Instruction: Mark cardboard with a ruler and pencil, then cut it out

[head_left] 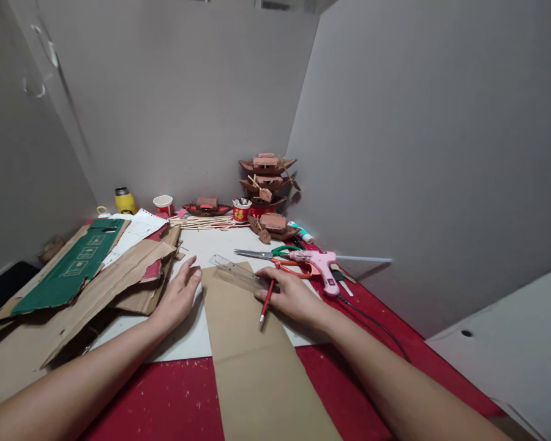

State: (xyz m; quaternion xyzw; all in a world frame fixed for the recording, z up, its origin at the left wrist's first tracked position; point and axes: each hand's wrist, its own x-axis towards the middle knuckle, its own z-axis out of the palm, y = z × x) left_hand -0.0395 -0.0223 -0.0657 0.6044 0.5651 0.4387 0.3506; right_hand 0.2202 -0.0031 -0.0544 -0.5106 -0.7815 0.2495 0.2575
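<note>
A long brown cardboard strip [252, 367] runs from the white board [183, 343] toward me over the red table. Across its far end, a clear ruler [234, 271] lies at a slant. My right hand [291, 297] grips the ruler's right end and also has a red pen [267, 304] between its fingers, tip end pointing toward me. To the left of the strip, my left hand [180, 294] hovers or rests by the board with fingers apart, holding nothing. Just beyond my right hand are scissors [257, 253] and a pink glue gun [321, 264].
Cardboard sheets [114, 263] and a green piece [78, 263] pile up at left. Wooden sticks [206, 223], model boats [267, 164], a red cup [241, 210] and a yellow bottle [125, 201] stand at the back. The glue gun's cord [376, 327] trails right, beside the grey wall.
</note>
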